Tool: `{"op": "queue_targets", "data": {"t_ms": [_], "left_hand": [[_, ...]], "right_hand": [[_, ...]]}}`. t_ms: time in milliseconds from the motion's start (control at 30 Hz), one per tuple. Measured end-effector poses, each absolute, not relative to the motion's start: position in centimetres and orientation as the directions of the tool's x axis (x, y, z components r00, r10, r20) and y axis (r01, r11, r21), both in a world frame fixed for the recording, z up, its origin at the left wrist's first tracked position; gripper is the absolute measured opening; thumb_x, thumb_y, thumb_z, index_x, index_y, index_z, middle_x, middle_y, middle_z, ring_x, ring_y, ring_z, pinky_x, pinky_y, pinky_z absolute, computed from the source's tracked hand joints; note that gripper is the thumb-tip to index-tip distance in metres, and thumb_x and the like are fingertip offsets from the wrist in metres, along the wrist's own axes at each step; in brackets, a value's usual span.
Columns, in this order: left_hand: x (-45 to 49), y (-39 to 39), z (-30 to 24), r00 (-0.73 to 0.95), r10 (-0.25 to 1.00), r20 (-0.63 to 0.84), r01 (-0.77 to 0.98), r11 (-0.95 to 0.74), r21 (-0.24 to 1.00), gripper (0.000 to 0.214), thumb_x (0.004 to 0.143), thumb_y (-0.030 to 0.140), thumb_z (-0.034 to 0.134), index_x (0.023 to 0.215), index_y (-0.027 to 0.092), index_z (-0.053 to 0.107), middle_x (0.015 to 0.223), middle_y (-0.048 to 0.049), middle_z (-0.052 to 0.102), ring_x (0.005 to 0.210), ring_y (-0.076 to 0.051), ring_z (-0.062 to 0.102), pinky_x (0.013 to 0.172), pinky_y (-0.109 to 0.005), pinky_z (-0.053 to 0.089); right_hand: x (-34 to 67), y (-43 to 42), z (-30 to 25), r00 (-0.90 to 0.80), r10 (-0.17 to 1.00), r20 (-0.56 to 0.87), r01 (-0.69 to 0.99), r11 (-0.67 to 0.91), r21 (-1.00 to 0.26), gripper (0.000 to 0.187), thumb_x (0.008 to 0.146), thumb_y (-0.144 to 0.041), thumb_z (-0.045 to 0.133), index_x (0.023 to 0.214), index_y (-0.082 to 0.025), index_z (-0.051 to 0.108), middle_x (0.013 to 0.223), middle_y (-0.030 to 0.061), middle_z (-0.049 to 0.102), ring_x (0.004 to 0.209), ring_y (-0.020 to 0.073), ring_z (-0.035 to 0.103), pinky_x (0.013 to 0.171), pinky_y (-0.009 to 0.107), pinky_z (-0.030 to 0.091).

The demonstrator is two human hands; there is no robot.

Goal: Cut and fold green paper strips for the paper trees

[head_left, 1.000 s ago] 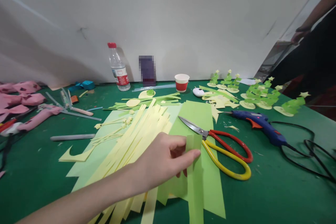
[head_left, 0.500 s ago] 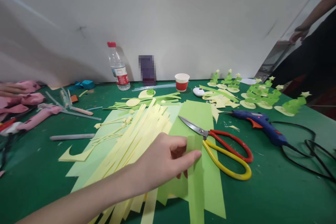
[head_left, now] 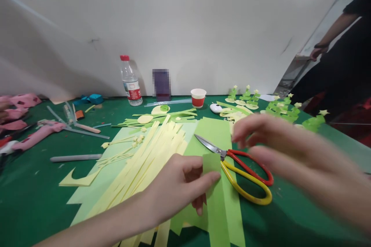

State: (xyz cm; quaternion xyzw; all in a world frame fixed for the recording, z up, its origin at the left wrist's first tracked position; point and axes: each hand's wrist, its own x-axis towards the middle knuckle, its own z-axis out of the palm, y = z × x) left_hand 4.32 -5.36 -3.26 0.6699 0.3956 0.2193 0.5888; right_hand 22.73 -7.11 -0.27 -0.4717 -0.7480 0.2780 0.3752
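1. Green table (head_left: pixel 26 208): bears the paper sheet (head_left: pixel 213 131) and scissors.
2. Scissors (head_left: pixel 222 154): partly on the sheet; right hand (head_left: pixel 269 146) near them, blurred, loosely curled, seemingly grasping nothing.
3. Paper strip (head_left: pixel 216 210): pinched by the left hand (head_left: pixel 181 185) over the sheet; steadying it seems the step; taking scissors would need a right-hand grip.

1. Left forearm (head_left: pixel 107 218): bare, slanting up and rightward from lower left; wrist nearly straight.
2. Left hand (head_left: pixel 184 181): thumb extended, fingers bent under, pinching.
3. Right forearm (head_left: pixel 333 179): bare, in from right edge, blurred.
4. Right hand (head_left: pixel 269 142): blurred, fingers loosely curved, thumb apart.
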Motion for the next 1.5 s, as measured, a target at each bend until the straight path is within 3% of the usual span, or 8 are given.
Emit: {"op": "queue_targets", "data": {"t_ms": [100,300,567,733,900,1067,1200,1500], "left_hand": [[4.3,-5.5,-3.1,0.593,0.792,-0.147,0.224,0.014,0.975,0.032,0.079,0.034,0.051,0.053,0.017,0.042,0.040,0.0067,0.046,0.038,-0.007,0.052,0.041,-0.014,0.038],[4.1,-5.6,-2.8,0.611,0.781,-0.130,0.187,0.018,0.982,0.025,0.080,0.032,0.051,0.060,0.016,0.049,0.045,0.0073,0.044,0.041,-0.008,0.053,0.043,-0.015,0.040],[3.8,-5.7,-2.3,0.537,0.835,0.119,0.048,-0.170,0.984,0.021,0.083,0.025,0.047,0.064,0.018,0.052,0.061,0.0051,0.047,0.059,-0.007,0.049,0.054,-0.014,0.041],[3.8,-5.3,-3.0,0.537,0.843,0.036,-0.041,-0.016,0.999,0.021,0.083,0.032,0.048,0.068,0.018,0.053,0.063,0.0047,0.049,0.061,-0.008,0.051,0.061,-0.019,0.044],[3.9,-5.0,-3.6,0.568,0.820,-0.077,-0.090,0.155,0.984,0.026,0.079,0.043,0.054,0.089,0.018,0.055,0.080,-0.0016,0.062,0.072,-0.016,0.062,0.072,-0.032,0.048],[4.1,-4.9,-3.3,0.667,0.741,-0.078,-0.215,0.292,0.932,0.022,0.080,0.038,0.055,0.082,0.017,0.060,0.067,0.0005,0.066,0.057,-0.010,0.063,0.063,-0.022,0.048],[4.0,-4.7,-3.1,0.652,0.754,-0.088,-0.271,0.339,0.901,0.024,0.078,0.037,0.059,0.074,0.014,0.063,0.066,-0.0006,0.066,0.059,-0.011,0.063,0.062,-0.020,0.048],[3.9,-5.0,-2.9,0.455,0.874,-0.168,-0.110,0.243,0.964,0.021,0.074,0.039,0.062,0.071,0.019,0.054,0.056,0.0061,0.049,0.052,-0.007,0.046,0.050,-0.017,0.035]], "right_hand": [[21.0,-6.9,-0.4,-0.374,0.908,0.189,0.521,0.374,-0.767,0.016,0.081,-0.030,0.045,0.069,-0.022,0.051,0.066,0.0006,0.054,0.062,0.0135,0.051,0.053,0.024,0.042],[20.5,-6.3,-1.2,-0.350,0.929,0.118,0.427,0.271,-0.863,0.013,0.080,-0.031,0.044,0.073,-0.021,0.047,0.071,0.0008,0.050,0.065,0.0122,0.049,0.054,0.022,0.042],[20.4,-6.5,-0.7,-0.381,0.920,0.091,0.330,0.227,-0.916,0.016,0.078,-0.030,0.047,0.066,-0.020,0.049,0.059,-0.0017,0.043,0.050,0.0080,0.037,0.042,0.020,0.031],[20.6,-6.3,-1.1,-0.414,0.910,-0.009,0.190,0.077,-0.979,0.022,0.077,-0.039,0.056,0.069,-0.019,0.052,0.057,-0.0042,0.045,0.047,0.0059,0.038,0.044,0.019,0.032],[20.5,-6.1,-1.1,-0.345,0.937,-0.043,0.040,-0.030,-0.999,0.018,0.071,-0.030,0.064,0.066,-0.018,0.051,0.052,-0.0055,0.047,0.044,0.0044,0.039,0.042,0.017,0.029],[20.7,-5.9,-1.4,-0.343,0.939,-0.036,0.022,-0.030,-0.999,0.015,0.075,-0.030,0.061,0.071,-0.018,0.052,0.057,-0.0047,0.050,0.049,0.0054,0.043,0.046,0.018,0.032],[21.0,-5.8,-1.4,-0.410,0.909,-0.070,0.017,-0.069,-0.997,0.012,0.077,-0.028,0.059,0.073,-0.019,0.052,0.062,-0.0028,0.056,0.057,0.0081,0.051,0.052,0.020,0.034],[20.9,-5.7,-1.4,-0.353,0.930,-0.108,-0.019,-0.122,-0.992,0.013,0.065,-0.020,0.069,0.066,-0.018,0.056,0.059,-0.0053,0.049,0.051,0.0047,0.036,0.045,0.017,0.027]]}}
